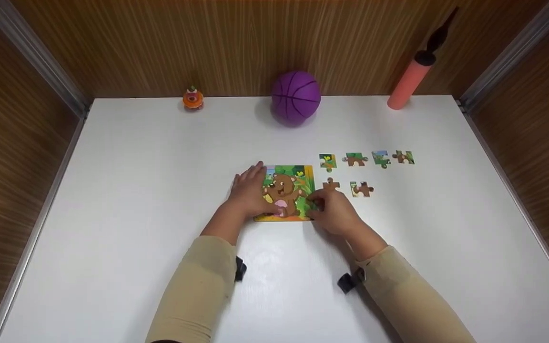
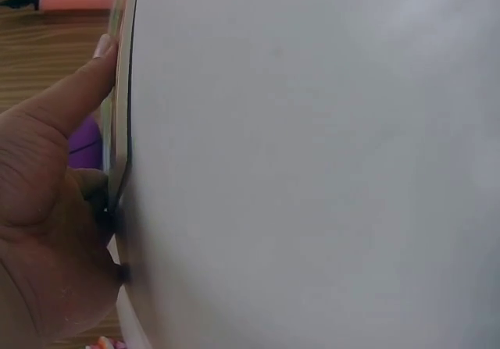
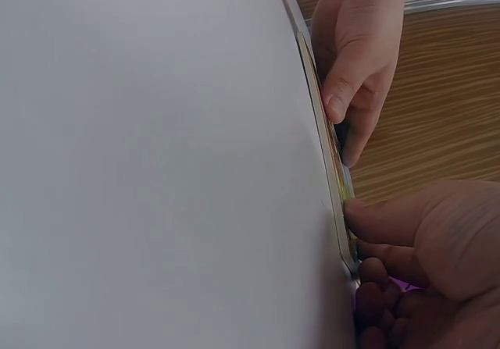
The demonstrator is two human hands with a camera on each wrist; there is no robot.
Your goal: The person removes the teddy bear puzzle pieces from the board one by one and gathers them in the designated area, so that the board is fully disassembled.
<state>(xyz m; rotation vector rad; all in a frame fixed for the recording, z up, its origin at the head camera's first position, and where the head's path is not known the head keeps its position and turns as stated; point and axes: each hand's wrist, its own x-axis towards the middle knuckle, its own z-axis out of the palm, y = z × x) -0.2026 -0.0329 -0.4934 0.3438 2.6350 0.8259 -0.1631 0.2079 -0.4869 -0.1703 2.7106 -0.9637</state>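
Note:
A square puzzle board (image 1: pixel 281 190) with a brown bear picture lies flat on the white table. Along its left side rests my left hand (image 1: pixel 250 191), fingers extended at the upper left edge and thumb lying across the bear's lower part. At the board's right edge, my right hand (image 1: pixel 334 209) pinches a small green puzzle piece (image 1: pixel 310 204) between thumb and curled fingers; most of that piece is hidden. In the right wrist view, the right thumb and index finger (image 3: pixel 383 220) meet at the board's edge. The left wrist view shows the left thumb (image 2: pixel 82 87) against the board.
Several loose puzzle pieces, among them a bird piece (image 1: pixel 328 162) and a brown piece (image 1: pixel 362 189), lie right of the board. Along the back wall stand an orange toy (image 1: pixel 193 99), a purple ball (image 1: pixel 296 97) and a pink hand pump (image 1: pixel 409 83).

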